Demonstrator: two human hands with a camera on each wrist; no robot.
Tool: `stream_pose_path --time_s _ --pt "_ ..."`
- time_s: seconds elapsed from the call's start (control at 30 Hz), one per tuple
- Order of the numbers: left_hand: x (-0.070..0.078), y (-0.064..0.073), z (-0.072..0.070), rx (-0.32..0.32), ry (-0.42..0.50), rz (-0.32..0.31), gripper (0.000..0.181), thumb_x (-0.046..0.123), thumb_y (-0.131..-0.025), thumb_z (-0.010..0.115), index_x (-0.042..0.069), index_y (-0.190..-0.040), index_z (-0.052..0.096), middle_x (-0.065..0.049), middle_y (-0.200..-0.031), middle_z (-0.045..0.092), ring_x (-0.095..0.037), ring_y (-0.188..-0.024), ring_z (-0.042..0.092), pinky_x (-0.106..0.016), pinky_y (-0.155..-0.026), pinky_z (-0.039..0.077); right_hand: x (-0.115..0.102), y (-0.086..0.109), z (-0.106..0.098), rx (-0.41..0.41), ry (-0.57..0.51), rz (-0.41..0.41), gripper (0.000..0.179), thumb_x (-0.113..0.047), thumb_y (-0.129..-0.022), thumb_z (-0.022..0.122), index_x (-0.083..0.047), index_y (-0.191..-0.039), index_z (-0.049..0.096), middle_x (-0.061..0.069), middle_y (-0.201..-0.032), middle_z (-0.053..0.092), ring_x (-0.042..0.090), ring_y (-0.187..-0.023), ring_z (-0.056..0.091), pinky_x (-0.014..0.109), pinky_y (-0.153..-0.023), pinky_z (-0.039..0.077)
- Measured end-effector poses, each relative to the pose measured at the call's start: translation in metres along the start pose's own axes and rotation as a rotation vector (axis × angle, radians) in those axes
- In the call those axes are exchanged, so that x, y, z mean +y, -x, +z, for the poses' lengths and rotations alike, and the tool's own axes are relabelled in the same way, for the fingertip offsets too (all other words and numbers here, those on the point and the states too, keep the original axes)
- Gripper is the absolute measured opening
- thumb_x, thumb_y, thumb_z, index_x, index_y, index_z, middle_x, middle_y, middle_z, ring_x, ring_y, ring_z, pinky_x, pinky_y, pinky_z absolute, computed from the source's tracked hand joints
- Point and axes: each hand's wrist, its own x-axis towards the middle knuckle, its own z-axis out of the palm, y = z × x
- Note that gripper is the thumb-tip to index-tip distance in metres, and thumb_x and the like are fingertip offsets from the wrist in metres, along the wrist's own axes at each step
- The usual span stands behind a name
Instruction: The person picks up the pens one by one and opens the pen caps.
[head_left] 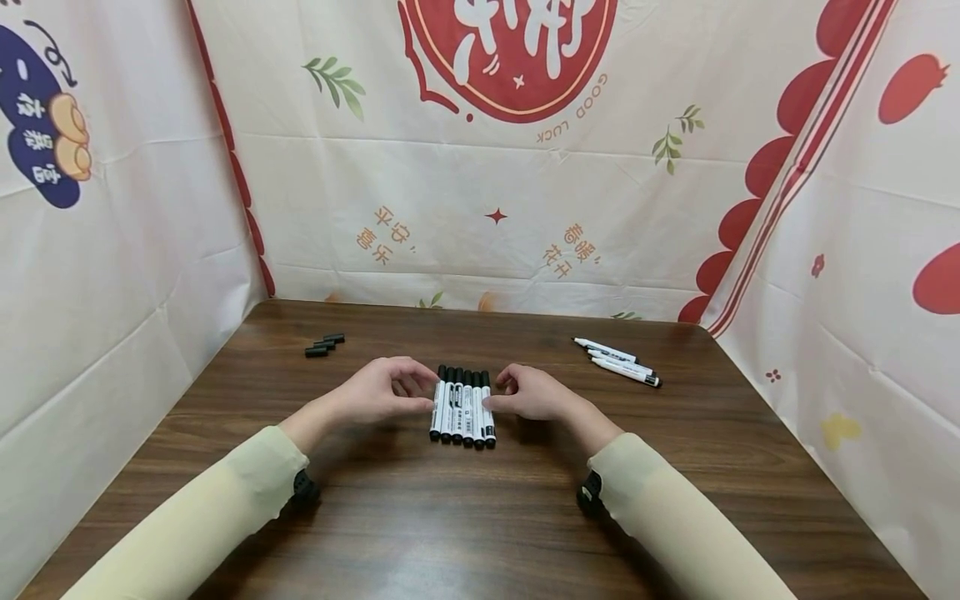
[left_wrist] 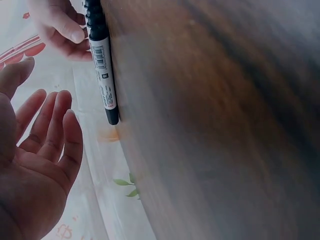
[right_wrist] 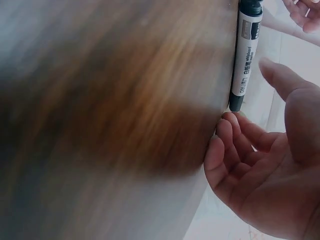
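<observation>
Several whiteboard markers (head_left: 462, 407) with white barrels and black ends lie side by side in a neat row on the brown table. At the row's left side is my left hand (head_left: 388, 389), thumb and fingers spread apart, the tips close to the outermost marker. My right hand (head_left: 531, 392) is at the opposite side, its thumb overlapping the last marker in the head view. In the right wrist view, the right fingers (right_wrist: 225, 145) bend loosely near the end of a marker (right_wrist: 246, 57), and the thumb stands away from it. The left palm (left_wrist: 37, 185) shows with nothing in it.
At the back left of the wooden table (head_left: 420, 533) lie three loose black caps (head_left: 324, 345). Three uncapped white markers (head_left: 618, 362) lie in a bunch at the back right. Printed cloth (head_left: 480, 183) hangs behind the table and along both sides.
</observation>
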Motion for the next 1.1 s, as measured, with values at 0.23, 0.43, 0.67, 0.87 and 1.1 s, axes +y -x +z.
stream_pose_path --time_s 0.23,0.43,0.67,0.87,1.1 --pt "0.001 -0.001 0.004 -0.013 0.011 0.004 0.041 0.027 -0.099 0.085 0.006 -0.132 0.075 -0.010 -0.115 0.079 -0.014 -0.100 0.072 -0.031 -0.089 0.061 0.000 -0.002 0.001 0.005 -0.003 0.002 0.051 -0.043 -0.100 0.079 -0.005 -0.133 0.069 0.005 -0.109 0.071 0.020 -0.097 0.065 0.046 -0.097 0.055" --pt "0.002 -0.001 0.004 -0.010 -0.005 0.008 0.040 0.028 -0.100 0.084 0.006 -0.132 0.075 -0.007 -0.114 0.079 -0.013 -0.100 0.072 -0.032 -0.089 0.061 0.002 -0.003 0.001 0.018 0.010 0.009 0.043 -0.036 -0.099 0.076 -0.006 -0.130 0.071 0.007 -0.111 0.072 0.021 -0.099 0.065 0.046 -0.098 0.055" --pt "0.003 0.000 0.004 -0.003 -0.008 0.005 0.039 0.028 -0.100 0.084 0.007 -0.131 0.076 -0.002 -0.112 0.078 -0.012 -0.100 0.072 -0.032 -0.089 0.061 -0.001 -0.006 0.002 0.015 0.013 0.029 0.051 -0.041 -0.098 0.076 -0.005 -0.133 0.070 0.011 -0.125 0.075 0.025 -0.111 0.069 0.050 -0.105 0.055" --pt "0.003 0.000 0.004 -0.005 -0.006 0.009 0.038 0.027 -0.100 0.084 0.007 -0.131 0.076 -0.001 -0.110 0.078 -0.012 -0.099 0.072 -0.031 -0.089 0.061 -0.002 -0.007 0.002 0.020 0.044 0.041 0.045 -0.031 -0.098 0.078 -0.004 -0.132 0.069 0.011 -0.119 0.076 0.023 -0.103 0.071 0.047 -0.099 0.057" --pt "0.002 -0.001 0.003 0.003 -0.012 -0.002 0.038 0.030 -0.100 0.084 0.008 -0.130 0.076 0.000 -0.111 0.078 -0.012 -0.100 0.072 -0.032 -0.090 0.061 0.015 0.004 -0.009 0.024 0.046 0.027 0.031 -0.018 -0.099 0.077 -0.006 -0.127 0.070 0.006 -0.099 0.071 0.016 -0.076 0.064 0.030 -0.067 0.053"
